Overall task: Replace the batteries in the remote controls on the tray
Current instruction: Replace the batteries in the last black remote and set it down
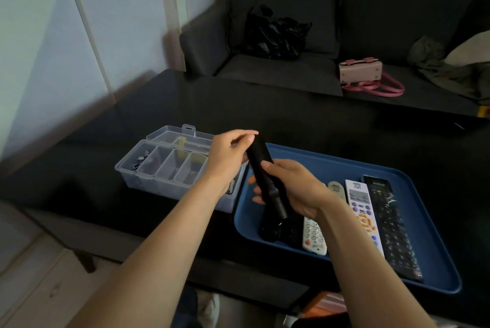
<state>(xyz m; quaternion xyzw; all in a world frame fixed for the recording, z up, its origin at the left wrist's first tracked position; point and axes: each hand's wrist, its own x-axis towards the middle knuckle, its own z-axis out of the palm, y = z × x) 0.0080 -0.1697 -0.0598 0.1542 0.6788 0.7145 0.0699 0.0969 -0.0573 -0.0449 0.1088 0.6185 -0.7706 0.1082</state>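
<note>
Both hands met over the near-left corner of the blue tray (pixel 413 221) in the head view. Left hand (pixel 228 154) pinched the far top end of a black remote (pixel 261 166), thumb and fingers curled round it. Right hand (pixel 294 188) gripped the same remote lower down, fingers wrapped under its body and thumb laid across its upper side. That remote was lifted clear of the tray, its long axis running from the far end, tilted slightly left, down toward the person and slightly right, with the near end lower.

On the tray lay more remotes, all lengthwise, pointing away from the person: a dark remote (pixel 269 232) under the held one, a small white remote (pixel 314 237) partly hidden by the right wrist, a beige remote (pixel 336 190), a white remote with orange buttons (pixel 364 216), and a long black remote (pixel 392 227) furthest right.

Just left of the tray sat a clear plastic organizer box (pixel 161 166), lid open, with small batteries (pixel 139 162) in its leftmost compartment. Both rested on the black counter (pixel 291 113). Behind it stood a dark sofa (pixel 344 9) bearing a black bag (pixel 274 32) and a pink handbag (pixel 362 72).
</note>
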